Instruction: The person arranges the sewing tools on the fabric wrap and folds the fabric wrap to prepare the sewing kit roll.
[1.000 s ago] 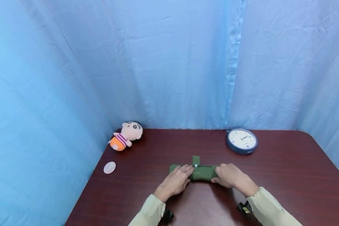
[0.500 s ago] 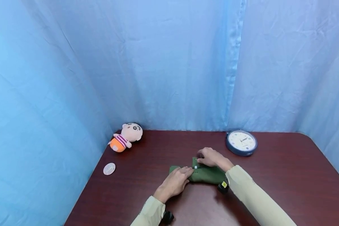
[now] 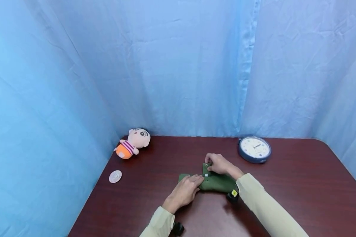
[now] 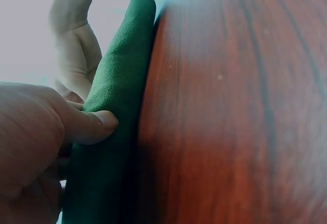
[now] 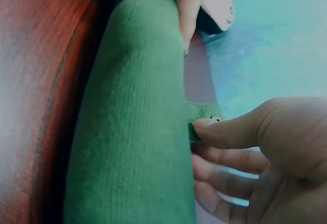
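Observation:
A green cloth pouch (image 3: pixel 218 183), folded into a long roll, lies on the table. My left hand (image 3: pixel 186 190) holds its left part. In the left wrist view the thumb (image 4: pixel 99 124) lies on the pouch's near side, with the other fingers mostly hidden behind it. From the pouch's far edge sticks up a short strap (image 3: pixel 206 168) with a metal snap. My right hand (image 3: pixel 220 164) pinches this strap, its thumb beside the snap in the right wrist view. The right forearm crosses over the pouch's right end.
A plush doll (image 3: pixel 132 144) lies at the table's back left corner. Nearer on the left is a round pale disc (image 3: pixel 115 176). A round blue-rimmed clock (image 3: pixel 254 149) stands at the back right. Blue curtains (image 3: pixel 178 65) border the dark red table (image 3: pixel 299 171).
My right hand has left the pouch's right end, moved up and left to the strap, and now pinches it. The left hand has stayed on the pouch.

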The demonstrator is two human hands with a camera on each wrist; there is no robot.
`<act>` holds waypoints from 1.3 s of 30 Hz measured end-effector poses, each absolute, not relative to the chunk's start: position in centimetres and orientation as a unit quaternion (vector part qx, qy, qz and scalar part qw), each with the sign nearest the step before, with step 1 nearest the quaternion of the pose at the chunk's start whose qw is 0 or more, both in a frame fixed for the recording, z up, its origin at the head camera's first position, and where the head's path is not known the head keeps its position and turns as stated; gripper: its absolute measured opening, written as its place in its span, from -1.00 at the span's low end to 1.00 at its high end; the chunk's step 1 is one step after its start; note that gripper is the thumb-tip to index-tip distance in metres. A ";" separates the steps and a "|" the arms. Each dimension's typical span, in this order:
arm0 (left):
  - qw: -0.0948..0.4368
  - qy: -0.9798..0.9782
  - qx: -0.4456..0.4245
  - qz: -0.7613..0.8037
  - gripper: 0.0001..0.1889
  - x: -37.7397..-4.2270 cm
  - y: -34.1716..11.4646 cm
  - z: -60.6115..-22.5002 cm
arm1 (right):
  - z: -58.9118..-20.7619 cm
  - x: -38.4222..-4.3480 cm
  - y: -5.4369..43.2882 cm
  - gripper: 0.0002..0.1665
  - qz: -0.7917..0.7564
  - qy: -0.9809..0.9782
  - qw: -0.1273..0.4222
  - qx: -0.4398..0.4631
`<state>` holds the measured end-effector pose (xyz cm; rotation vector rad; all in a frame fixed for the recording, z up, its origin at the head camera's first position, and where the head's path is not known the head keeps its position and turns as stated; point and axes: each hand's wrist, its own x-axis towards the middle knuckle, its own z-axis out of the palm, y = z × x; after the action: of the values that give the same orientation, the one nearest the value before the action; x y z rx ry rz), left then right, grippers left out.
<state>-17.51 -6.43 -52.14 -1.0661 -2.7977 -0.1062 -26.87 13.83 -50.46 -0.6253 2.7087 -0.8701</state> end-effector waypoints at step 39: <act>0.081 -0.938 -0.336 -0.035 -0.68 -17.5 -6.3 -52.2 | -49.8 -21.9 14.8 -0.79 -0.285 0.901 0.005 -0.328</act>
<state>-17.47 -6.27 -52.15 -1.0039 -2.8038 -0.1052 -21.93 14.80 -49.78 -1.0264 2.8197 -0.8934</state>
